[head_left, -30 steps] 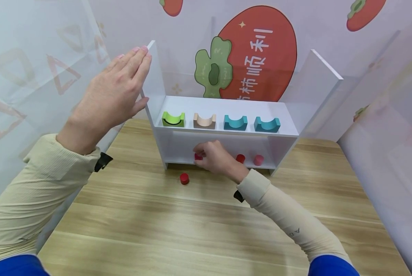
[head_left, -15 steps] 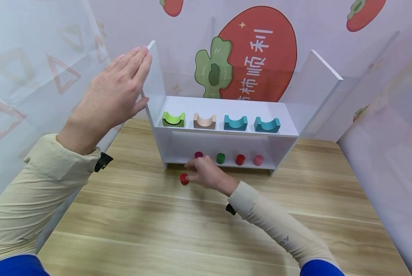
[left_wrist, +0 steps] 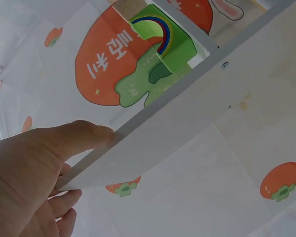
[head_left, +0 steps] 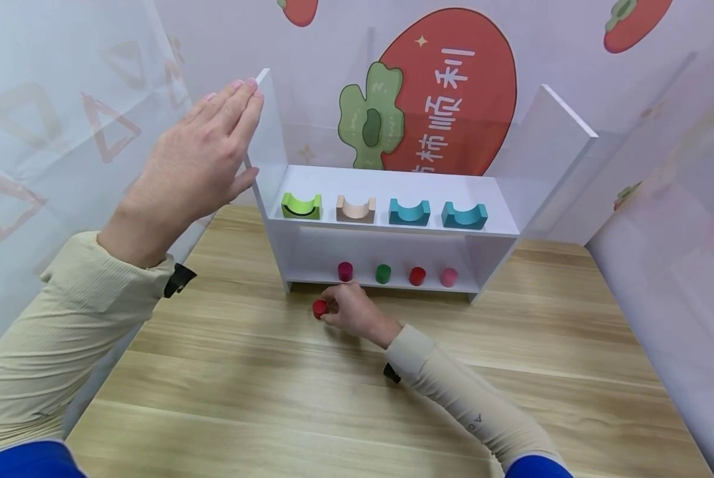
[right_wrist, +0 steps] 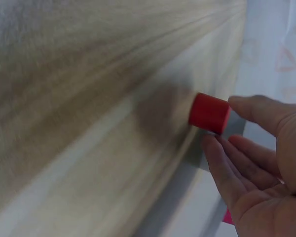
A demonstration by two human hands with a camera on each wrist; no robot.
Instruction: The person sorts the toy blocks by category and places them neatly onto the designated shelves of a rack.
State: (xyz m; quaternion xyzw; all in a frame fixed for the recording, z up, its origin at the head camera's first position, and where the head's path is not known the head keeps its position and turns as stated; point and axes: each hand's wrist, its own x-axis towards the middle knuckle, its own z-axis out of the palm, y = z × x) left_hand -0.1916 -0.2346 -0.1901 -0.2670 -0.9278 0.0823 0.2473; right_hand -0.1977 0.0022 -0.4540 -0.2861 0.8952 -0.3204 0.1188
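Note:
My left hand (head_left: pixel 204 149) lies along the upright left side panel (left_wrist: pixel 153 123) of a white shelf (head_left: pixel 393 229). In the left wrist view, its thumb touches the panel's edge while the other fingers extend behind it. On the table, just before the shelf, a small red cylinder (head_left: pixel 319 309) stands by my right hand (head_left: pixel 357 312). Seen from the right wrist, the thumb tip meets one side of this red cylinder (right_wrist: pixel 208 112) and the forefinger tip is close below it. Those fingers are fairly straight and spread, not closed round it.
Magenta (head_left: pixel 345 271), green (head_left: pixel 383 273), red (head_left: pixel 417 276) and pink (head_left: pixel 449 277) cylinders stand on the lower shelf. The upper shelf carries a lime arch block (head_left: pixel 301 206), a beige one (head_left: pixel 356 209) and two teal ones (head_left: pixel 409 212). Printed cloth hangs behind.
My right hand has left the magenta cylinder on the lower shelf and come down and forward to the red cylinder on the table. The left hand has stayed put.

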